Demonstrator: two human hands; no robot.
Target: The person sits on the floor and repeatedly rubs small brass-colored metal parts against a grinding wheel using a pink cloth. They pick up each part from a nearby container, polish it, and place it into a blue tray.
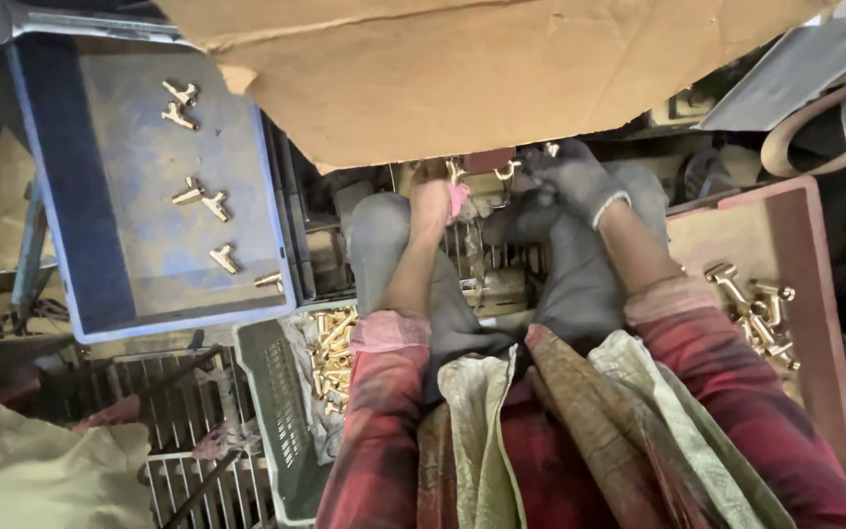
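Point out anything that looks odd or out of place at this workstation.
The hands don't match: the right hand wears a dark glove, while the left hand is bare. Otherwise, brass fittings lie scattered loosely in the blue tray; nothing looks spilled.

Both hands, left hand (435,204) and right hand (572,178), meet under cardboard (462,69).

From here the big sheet of brown cardboard (501,69) is covering whatever sits under it, and the top edge is cutting it off. I'm not making out the fingertips of the bare left hand (433,201); they are slipping under the cardboard's lip. The dark-gloved right hand (568,176) is closing its grip around something I cannot identify. The frame's right edge is cropping the reddish-brown plastic tray (815,294), and the green mesh crate (281,421) is running out at the bottom.
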